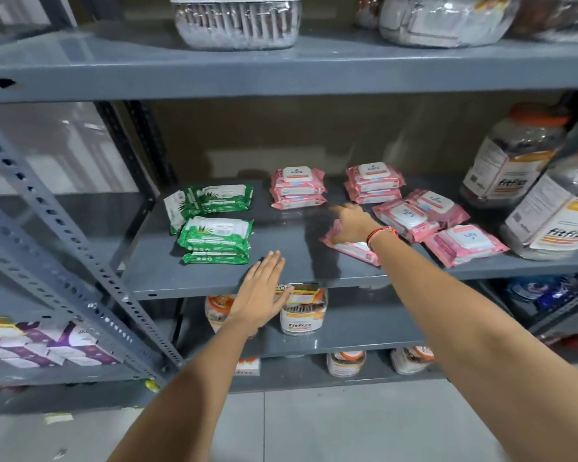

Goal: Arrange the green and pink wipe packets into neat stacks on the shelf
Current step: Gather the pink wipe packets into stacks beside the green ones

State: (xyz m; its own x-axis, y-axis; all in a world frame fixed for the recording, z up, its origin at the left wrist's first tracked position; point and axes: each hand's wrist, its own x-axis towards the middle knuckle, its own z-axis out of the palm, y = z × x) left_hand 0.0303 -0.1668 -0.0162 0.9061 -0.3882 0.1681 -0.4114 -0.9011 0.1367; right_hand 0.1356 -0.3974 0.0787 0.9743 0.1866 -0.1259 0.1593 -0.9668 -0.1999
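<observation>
Left hand (261, 291) nearest the camera: flat, fingers together and extended, holding nothing, hovering over the front edge of the grey shelf (214, 278). Right hand (351, 225) further in, mid-shelf, fingers curled around one pink packet (352, 248), which sits tilted, near the front edge. Green packets (214, 235): small stack toward the left edge, one more (211, 198) just behind it, askew. Pink stacks: one (297, 188) at back centre, another (372, 183) right of it, both fairly square. Loose pink packets (431, 221) lie overlapping and skewed toward the right end, beside two orange-lidded jars (548, 211) at the right edge.
</observation>
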